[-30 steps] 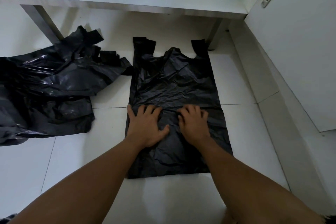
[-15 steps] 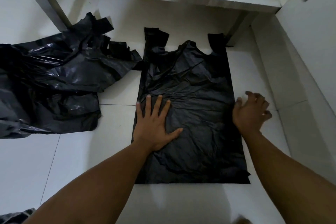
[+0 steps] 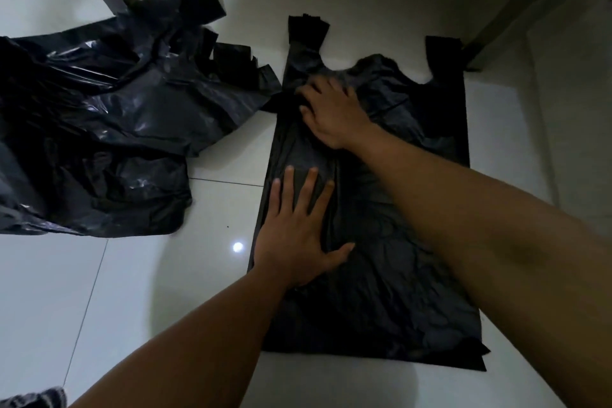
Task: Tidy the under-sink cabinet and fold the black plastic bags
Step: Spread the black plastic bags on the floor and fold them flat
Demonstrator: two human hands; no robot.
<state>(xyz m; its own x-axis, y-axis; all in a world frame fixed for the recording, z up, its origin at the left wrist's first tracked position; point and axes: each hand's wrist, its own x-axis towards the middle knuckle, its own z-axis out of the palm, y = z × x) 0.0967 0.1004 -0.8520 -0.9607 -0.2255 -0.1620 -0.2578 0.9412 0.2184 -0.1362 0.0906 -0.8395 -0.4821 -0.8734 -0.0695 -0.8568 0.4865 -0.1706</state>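
crumpled bags (image 3: 99, 129) left, cabinet leg (image 3: 503, 26) behind

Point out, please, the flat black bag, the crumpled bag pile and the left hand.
flat black bag (image 3: 381, 291), head view, on its creased lower middle.
crumpled bag pile (image 3: 99, 129), head view, on its glossy centre.
left hand (image 3: 294, 248), head view, on the back of the hand.

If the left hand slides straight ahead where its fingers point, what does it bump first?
Most likely the right hand, pressing the black bag just beyond the left hand; both seem level with the bag.
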